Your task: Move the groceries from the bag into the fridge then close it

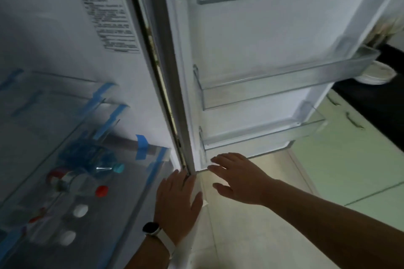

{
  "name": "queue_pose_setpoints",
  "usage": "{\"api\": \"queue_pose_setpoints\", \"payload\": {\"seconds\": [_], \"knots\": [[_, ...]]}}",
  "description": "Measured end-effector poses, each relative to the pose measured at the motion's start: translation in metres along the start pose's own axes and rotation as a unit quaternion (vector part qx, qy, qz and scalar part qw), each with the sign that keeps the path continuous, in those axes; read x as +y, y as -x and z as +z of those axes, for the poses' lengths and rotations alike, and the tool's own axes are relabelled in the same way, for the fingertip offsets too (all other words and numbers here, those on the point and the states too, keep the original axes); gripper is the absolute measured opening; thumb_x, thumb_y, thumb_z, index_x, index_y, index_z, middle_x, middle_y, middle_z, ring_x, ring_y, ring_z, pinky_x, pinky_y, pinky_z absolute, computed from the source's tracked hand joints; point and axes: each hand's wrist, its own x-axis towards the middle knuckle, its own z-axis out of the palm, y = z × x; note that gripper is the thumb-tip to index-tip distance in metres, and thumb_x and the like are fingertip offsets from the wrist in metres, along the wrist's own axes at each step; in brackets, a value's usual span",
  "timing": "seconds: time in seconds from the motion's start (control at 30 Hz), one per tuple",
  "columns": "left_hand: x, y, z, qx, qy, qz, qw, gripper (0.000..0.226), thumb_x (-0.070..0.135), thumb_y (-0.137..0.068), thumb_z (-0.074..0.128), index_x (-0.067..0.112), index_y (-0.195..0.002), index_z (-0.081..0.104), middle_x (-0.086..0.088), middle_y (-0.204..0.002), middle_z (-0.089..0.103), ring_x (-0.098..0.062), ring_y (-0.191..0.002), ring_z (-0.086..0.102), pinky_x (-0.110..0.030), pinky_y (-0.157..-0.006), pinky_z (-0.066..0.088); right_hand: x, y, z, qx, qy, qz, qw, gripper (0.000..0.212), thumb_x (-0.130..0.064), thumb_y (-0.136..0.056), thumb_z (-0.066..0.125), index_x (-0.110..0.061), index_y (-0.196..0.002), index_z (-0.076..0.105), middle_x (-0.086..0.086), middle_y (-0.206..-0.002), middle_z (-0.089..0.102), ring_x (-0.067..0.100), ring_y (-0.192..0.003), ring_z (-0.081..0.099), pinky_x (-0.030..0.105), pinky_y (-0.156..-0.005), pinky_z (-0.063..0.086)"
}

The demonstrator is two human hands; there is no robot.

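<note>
This is a home kitchen. An open fridge (54,50) fills most of the view. Its door (262,35) is swung wide, showing clear plastic door shelves (284,81), and a printed label (105,6) is stuck on the inner wall. Bottles (87,159) with coloured caps show through the clear inner shelves (54,98), which are edged with blue tape (141,146). Past the door run pale green cabinets (341,159) with metal handles (354,121). They are topped by a dark counter (371,105) that carries a stack of white plates (376,74). The floor (251,236) is laid with light tiles.
</note>
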Motion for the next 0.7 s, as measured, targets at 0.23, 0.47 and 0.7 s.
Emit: {"api": "queue_pose_setpoints", "payload": {"seconds": [0.23,0.47,0.7], "knots": [[0.101,-0.020,0.010,0.004,0.019,0.133,0.991,0.050,0.046,-0.088,0.045,0.016,-0.123,0.064,-0.010,-0.130,0.063,-0.033,-0.121,0.058,-0.054,-0.099,0.047,0.042,0.129,-0.022,0.034,0.029,0.146,0.988,0.050,-0.050,-0.089,0.045,-0.018,-0.125,0.061,0.009,-0.129,0.062,0.029,-0.117,0.059,0.041,-0.096,0.049],[0.246,0.012,0.028,-0.033,0.037,0.255,0.966,0.047,0.044,-0.087,0.050,0.017,-0.123,0.065,-0.010,-0.131,0.062,-0.032,-0.121,0.058,-0.053,-0.098,0.048,0.049,0.313,-0.029,0.034,0.034,0.305,0.951,0.052,-0.052,-0.088,0.042,-0.019,-0.122,0.063,0.006,-0.125,0.064,0.028,-0.114,0.061,0.040,-0.094,0.049],[0.412,0.075,0.044,-0.082,0.055,0.395,0.913,0.051,0.047,-0.088,0.043,0.019,-0.126,0.062,-0.008,-0.134,0.060,-0.031,-0.126,0.054,-0.052,-0.100,0.047,0.014,0.509,-0.047,0.040,0.015,0.469,0.882,0.059,-0.056,-0.094,0.030,-0.023,-0.141,0.046,0.005,-0.149,0.044,0.027,-0.139,0.038,0.041,-0.114,0.027]]}}
